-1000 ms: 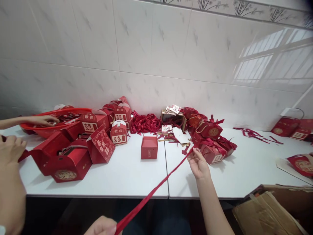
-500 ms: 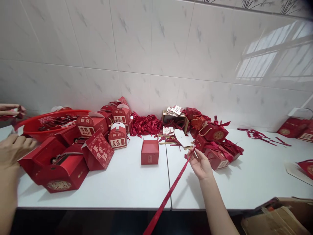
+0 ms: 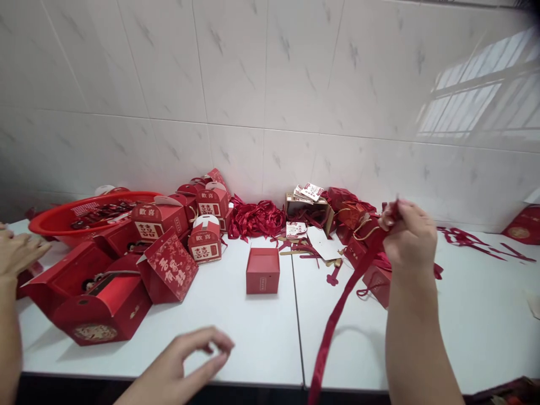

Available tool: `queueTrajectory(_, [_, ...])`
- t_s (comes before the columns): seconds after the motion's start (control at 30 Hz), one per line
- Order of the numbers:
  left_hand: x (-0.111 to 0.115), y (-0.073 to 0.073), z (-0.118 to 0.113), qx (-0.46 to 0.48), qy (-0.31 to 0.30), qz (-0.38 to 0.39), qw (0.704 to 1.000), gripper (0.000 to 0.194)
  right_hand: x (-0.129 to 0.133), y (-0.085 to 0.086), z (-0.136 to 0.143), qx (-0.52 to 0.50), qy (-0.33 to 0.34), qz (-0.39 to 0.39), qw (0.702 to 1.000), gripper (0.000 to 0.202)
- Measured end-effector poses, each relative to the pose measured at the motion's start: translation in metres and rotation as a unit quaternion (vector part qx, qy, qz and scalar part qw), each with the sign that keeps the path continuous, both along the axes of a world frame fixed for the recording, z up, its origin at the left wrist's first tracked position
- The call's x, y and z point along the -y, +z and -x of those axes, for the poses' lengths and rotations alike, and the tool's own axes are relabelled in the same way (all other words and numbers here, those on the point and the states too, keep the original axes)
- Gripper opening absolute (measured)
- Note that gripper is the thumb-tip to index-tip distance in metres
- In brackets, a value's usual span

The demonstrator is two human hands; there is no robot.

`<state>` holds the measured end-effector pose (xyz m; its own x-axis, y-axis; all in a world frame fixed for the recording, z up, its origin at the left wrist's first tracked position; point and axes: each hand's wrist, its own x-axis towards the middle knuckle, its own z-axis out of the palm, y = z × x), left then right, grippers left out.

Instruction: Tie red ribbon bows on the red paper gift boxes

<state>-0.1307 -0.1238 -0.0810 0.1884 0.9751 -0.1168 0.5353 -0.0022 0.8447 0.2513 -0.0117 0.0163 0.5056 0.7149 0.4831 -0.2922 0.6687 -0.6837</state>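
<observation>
My right hand is raised at the right, its fingers pinched on one end of a long dark red ribbon. The ribbon hangs down past the table's front edge. My left hand is low at the centre left, thumb and fingers curved apart with a gap between them, holding nothing. Between the hands and farther back, a small red box stands alone on the white table. Behind my right hand lie several red boxes with ribbons, partly hidden by it.
Red boxes crowd the left, beside a red basket. A ribbon pile and an open carton with cards lie near the wall. Another person's hand reaches in at the far left.
My right hand has moved right and up with the ribbon. My left hand has come into view at the bottom. The other person's arm has shifted left, and the view has moved slightly.
</observation>
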Motion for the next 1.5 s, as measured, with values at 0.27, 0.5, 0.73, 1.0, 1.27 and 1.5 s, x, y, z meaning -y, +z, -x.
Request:
queueTrajectory(0.27, [-0.124,0.014,-0.086,-0.060,0.014,-0.368,0.928,0.033,-0.041,-0.032,0.080,0.546,0.199,0.212,0.785,0.021])
queueTrajectory(0.5, [-0.161,-0.033,-0.114,-0.076,0.040,-0.362,0.928,0.063,-0.079,-0.062,0.094,0.612,0.209,0.235,0.725,0.018])
queueTrajectory(0.73, [-0.161,-0.040,-0.102,-0.083,0.007,-0.348,0.934,0.051,-0.081,-0.073,0.107,0.641,0.205,0.224,0.705,0.017])
queueTrajectory(1.0, [-0.156,-0.038,-0.103,-0.066,0.006,-0.365,0.929,0.032,-0.075,-0.070,0.112,0.655,0.202,0.206,0.698,0.016])
queueTrajectory(1.27, [-0.154,-0.039,-0.104,-0.052,0.003,-0.402,0.914,0.016,-0.078,-0.074,0.115,0.661,0.220,0.198,0.690,0.023])
queueTrajectory(1.5, [-0.155,-0.047,-0.103,-0.083,-0.001,-0.474,0.877,0.017,-0.076,-0.073,0.114,0.642,0.225,0.194,0.707,0.023])
